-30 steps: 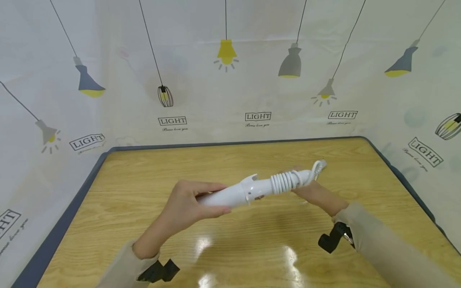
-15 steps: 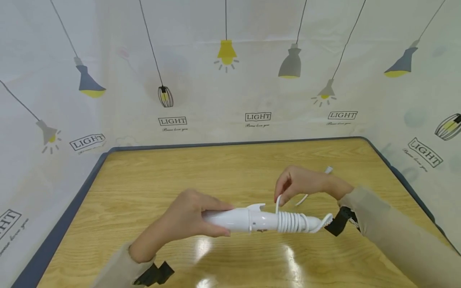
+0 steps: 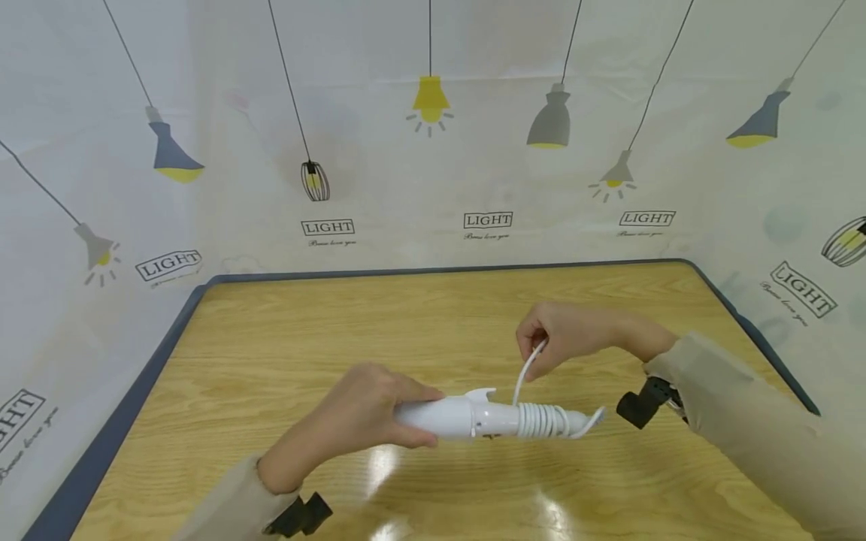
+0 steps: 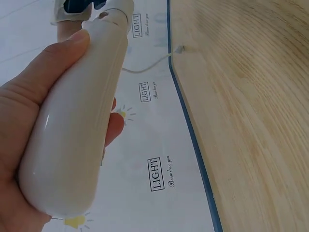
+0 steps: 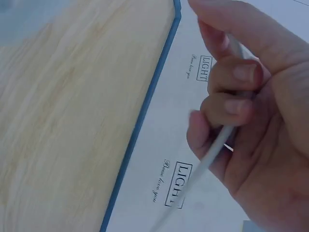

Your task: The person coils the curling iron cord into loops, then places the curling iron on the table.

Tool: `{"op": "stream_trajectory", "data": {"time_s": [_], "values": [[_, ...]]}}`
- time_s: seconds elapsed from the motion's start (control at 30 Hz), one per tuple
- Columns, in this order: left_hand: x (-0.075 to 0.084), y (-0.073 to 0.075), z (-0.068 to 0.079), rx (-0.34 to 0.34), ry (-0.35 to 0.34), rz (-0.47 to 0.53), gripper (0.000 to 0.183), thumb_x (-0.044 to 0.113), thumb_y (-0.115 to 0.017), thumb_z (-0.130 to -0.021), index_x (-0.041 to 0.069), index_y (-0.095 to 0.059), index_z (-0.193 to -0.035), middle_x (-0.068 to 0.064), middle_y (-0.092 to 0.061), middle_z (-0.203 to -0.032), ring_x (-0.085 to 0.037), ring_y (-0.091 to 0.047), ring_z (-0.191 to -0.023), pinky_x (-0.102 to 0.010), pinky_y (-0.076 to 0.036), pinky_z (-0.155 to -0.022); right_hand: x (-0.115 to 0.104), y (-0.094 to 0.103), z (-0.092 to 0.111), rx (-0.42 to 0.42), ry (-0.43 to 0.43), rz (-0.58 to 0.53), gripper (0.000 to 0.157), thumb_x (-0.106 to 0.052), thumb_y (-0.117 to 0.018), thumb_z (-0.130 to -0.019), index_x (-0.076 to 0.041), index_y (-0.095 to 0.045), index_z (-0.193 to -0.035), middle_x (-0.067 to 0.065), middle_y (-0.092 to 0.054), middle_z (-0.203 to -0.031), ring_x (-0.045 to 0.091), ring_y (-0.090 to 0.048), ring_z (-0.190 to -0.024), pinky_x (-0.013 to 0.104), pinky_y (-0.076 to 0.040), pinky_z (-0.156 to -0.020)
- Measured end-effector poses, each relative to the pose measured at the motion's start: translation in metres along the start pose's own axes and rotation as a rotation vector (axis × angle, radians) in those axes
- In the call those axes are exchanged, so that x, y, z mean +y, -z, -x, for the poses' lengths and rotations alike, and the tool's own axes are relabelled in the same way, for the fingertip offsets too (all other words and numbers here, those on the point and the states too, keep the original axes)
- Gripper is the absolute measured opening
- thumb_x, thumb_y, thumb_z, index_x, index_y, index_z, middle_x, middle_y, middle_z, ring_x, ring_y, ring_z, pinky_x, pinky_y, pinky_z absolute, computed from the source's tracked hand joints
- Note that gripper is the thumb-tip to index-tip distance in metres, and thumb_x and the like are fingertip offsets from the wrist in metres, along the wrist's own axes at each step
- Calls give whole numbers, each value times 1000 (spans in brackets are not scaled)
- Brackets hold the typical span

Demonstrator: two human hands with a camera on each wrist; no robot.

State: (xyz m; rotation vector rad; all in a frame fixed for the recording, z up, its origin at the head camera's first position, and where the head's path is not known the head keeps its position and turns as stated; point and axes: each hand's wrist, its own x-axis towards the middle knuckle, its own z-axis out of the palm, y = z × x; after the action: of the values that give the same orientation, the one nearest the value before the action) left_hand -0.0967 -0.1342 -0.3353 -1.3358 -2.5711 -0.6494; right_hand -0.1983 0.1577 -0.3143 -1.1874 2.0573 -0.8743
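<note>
My left hand [image 3: 375, 409] grips the thick, rounded barrel of a white curling iron [image 3: 436, 417], held level above the table. In the left wrist view the smooth barrel [image 4: 77, 121] lies along the palm, thumb on its near side. White cord [image 3: 539, 419] is wound in several coils round the handle. From the coils a length of cord [image 3: 524, 376] rises to my right hand [image 3: 564, 334], which pinches it between thumb and fingers. In the right wrist view the cord [image 5: 212, 153] runs under the curled fingers. The plug [image 4: 179, 49] shows in the left wrist view.
A wood-grain table [image 3: 325, 323] with a dark blue edge [image 3: 338, 275] lies beneath both hands. White sheeting [image 3: 379, 173] printed with lamps stands round its back and sides. A black wrist camera [image 3: 646, 402] sits below the right sleeve.
My right hand came round from behind the handle, took the cord above the coils and now draws a longer length up. The curling iron dropped lower and levelled out.
</note>
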Motion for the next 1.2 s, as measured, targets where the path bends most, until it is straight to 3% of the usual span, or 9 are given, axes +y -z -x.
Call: {"op": "stream_trajectory", "data": {"time_s": [0.17,0.3,0.5,0.67,0.77,0.9,1.03,1.2], "values": [[-4,-6,0,-5,55,-41,43,40,-78,-69,11,-73,-99,0,-70,-88,-6,-63,-68,-17,-46,-56,-11,5,2,36,-46,142,8,-11,-68,-81,-15,-67,-75,-10,-51,-60,2,-37,-51,18,-33,-48],[-8,-8,-1,-1,152,-101,43,41,-77,-69,12,-72,-99,1,-70,-87,-8,-63,-67,-20,-46,-55,-21,3,3,74,-75,244,10,-10,-62,-85,-16,-69,-82,-9,-55,-66,4,-42,-55,21,-37,-51],[-15,-10,-1,69,299,-147,45,43,-79,-65,13,-72,-98,0,-70,-85,-9,-62,-63,-21,-46,-54,-37,-11,6,178,-68,312,17,-8,-57,-88,-6,-69,-99,-6,-62,-76,4,-45,-57,22,-41,-51],[-20,-11,-2,166,360,-154,42,42,-80,-63,14,-73,-95,1,-70,-82,-9,-61,-60,-21,-45,-52,-46,-34,8,246,-111,233,30,-3,-48,-92,3,-58,-119,-8,-46,-60,2,-34,-45,20,-32,-43],[-22,-11,-3,232,386,-157,40,41,-81,-63,16,-74,-94,2,-70,-82,-9,-60,-59,-22,-44,-50,-48,-47,8,268,-133,138,38,-3,-42,-95,6,-44,-132,-6,-44,-57,5,-40,-44,22,-36,-41],[-23,-11,-3,316,387,-172,41,40,-81,-63,15,-74,-95,1,-70,-82,-10,-61,-59,-24,-44,-49,-46,-61,7,328,-83,48,44,0,-42,-95,7,-33,-137,-3,-51,-63,9,-52,-50,25,-45,-47],[-24,-9,-4,404,394,-142,42,37,-82,-63,11,-74,-95,-3,-70,-80,-11,-61,-57,-25,-45,-49,-36,-68,7,435,-41,-70,41,3,-46,-93,11,-39,-132,4,-62,-78,15,-61,-64,29,-51,-58],[-20,-5,-7,490,415,49,41,31,-84,-63,8,-74,-95,-5,-70,-82,-9,-62,-58,-22,-47,-49,-12,-69,4,517,41,-212,23,3,-49,-92,12,-56,-113,15,-66,-87,23,-65,-77,33,-52,-68]]}}
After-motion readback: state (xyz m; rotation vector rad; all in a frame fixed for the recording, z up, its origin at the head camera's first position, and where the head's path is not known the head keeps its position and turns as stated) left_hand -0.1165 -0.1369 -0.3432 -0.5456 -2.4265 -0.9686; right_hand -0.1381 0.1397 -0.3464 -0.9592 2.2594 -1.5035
